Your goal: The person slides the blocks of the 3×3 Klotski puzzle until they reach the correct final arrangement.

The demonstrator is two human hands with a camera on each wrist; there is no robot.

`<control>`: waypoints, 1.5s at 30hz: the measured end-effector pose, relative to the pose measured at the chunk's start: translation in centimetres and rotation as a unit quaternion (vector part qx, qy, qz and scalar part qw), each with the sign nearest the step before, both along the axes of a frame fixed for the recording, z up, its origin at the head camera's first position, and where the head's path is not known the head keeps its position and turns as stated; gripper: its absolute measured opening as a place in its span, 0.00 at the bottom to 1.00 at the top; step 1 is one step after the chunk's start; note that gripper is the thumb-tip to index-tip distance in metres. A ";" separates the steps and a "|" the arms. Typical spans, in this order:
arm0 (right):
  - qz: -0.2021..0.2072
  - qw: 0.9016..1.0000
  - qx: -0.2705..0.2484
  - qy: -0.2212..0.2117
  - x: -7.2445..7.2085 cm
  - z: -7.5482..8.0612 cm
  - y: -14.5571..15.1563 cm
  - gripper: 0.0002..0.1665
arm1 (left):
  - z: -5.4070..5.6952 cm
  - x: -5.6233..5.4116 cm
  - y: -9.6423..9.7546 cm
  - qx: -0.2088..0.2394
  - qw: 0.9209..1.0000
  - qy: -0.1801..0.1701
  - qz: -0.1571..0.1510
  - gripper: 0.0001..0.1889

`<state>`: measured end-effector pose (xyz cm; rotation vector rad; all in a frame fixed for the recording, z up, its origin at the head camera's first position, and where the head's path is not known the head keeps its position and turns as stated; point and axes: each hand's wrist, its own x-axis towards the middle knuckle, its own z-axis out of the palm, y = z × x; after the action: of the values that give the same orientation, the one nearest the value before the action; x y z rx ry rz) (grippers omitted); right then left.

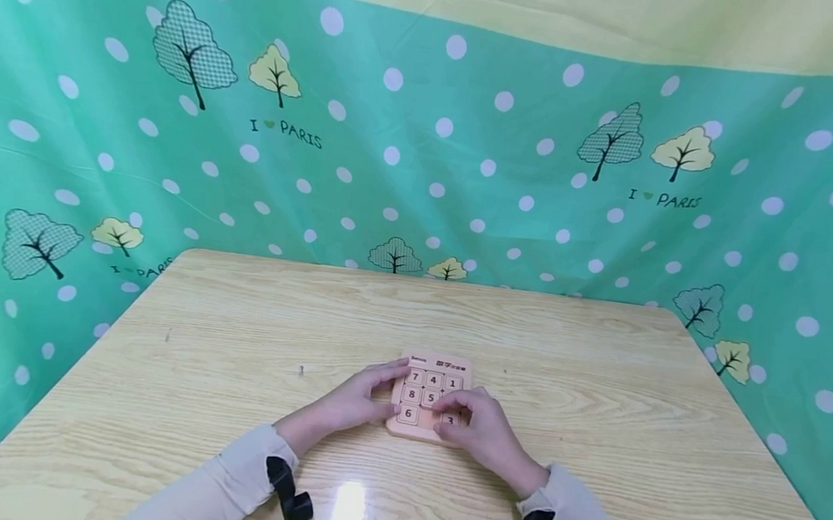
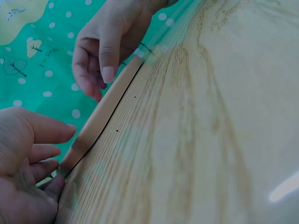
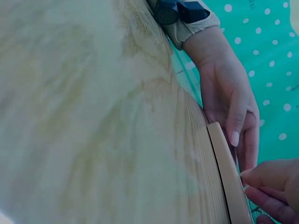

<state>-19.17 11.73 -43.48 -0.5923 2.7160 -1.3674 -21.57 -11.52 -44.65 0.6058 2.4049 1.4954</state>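
A pale pink number sliding puzzle point(image 1: 425, 437) lies flat on the wooden table, its printed square tiles showing 7, 4, 1, 8, 5, 6 and 3. Along its left side my left hand point(image 1: 357, 394) holds the frame, forefinger near the top corner and thumb lower down. My right hand point(image 1: 486, 434) reaches over the right side, with bent forefinger and thumb on or just above the tiles near 5 and 3. Those fingers hide part of the right column. A bare slot shows between 6 and 3. From the left wrist, the puzzle's edge point(image 2: 105, 105) appears side-on.
The light wood-grain table point(image 1: 231, 309) extends around the puzzle. Behind and beside it hangs a green dotted cloth point(image 1: 409, 176) printed with trees. Black straps point(image 1: 288, 495) with small devices sit on both wrists. A bright reflection lies on the near tabletop.
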 end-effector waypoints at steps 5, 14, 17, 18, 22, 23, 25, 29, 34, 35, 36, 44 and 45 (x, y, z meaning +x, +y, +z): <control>0.021 0.999 -0.024 0.016 0.0 0.1 -1.5 0.14 | -0.1 -0.1 -0.2 -0.003 1.000 0.011 -0.003 0.32; 0.041 0.999 -0.025 0.020 -0.1 0.1 -4.1 0.14 | -0.2 0.0 -0.3 -0.002 1.000 0.016 -0.012 0.32; 0.040 0.999 -0.017 0.019 -0.2 0.0 -4.5 0.14 | -0.2 0.0 -0.2 -0.001 1.000 0.014 -0.013 0.31; 0.038 0.999 -0.015 0.020 -0.2 0.0 -4.6 0.14 | -0.2 0.0 -0.2 -0.001 1.000 0.014 -0.014 0.31; 0.031 0.999 -0.005 0.031 -0.3 -0.1 -4.9 0.14 | -0.1 0.0 -0.2 0.001 1.000 0.016 -0.017 0.31; 0.029 0.999 -0.003 0.033 -0.3 -0.1 -4.9 0.13 | 0.0 0.1 -0.2 -0.001 1.000 0.018 -0.017 0.31; 0.025 0.999 -0.002 0.033 -0.4 -0.1 -5.0 0.13 | 0.0 0.1 -0.2 -0.002 1.000 0.020 -0.018 0.31; 0.022 0.999 -0.002 0.028 -0.4 0.0 -5.0 0.13 | 0.1 0.1 -0.2 -0.006 1.000 0.021 -0.015 0.32; 0.024 0.999 0.000 0.026 -0.4 0.2 -4.7 0.12 | 0.2 0.0 0.0 -0.004 1.000 0.018 -0.016 0.32; 0.024 0.999 0.001 0.026 -0.4 0.2 -4.5 0.11 | 0.2 0.0 0.0 -0.004 1.000 0.018 -0.017 0.32; 0.025 0.999 0.001 0.025 -0.4 0.3 -4.4 0.11 | 0.2 0.0 0.0 -0.004 1.000 0.018 -0.018 0.32; 0.020 1.000 0.004 0.019 -0.5 0.0 -3.9 0.10 | 0.0 0.0 -0.2 -0.007 1.000 0.014 -0.011 0.34; 0.020 1.000 0.004 0.019 -0.5 0.0 -4.0 0.10 | 0.0 0.0 -0.2 -0.007 1.000 0.014 -0.012 0.34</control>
<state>-19.64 7.78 -43.50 -0.6737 2.7219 -1.3486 -21.59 -11.77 -44.68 0.6541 2.4187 1.4701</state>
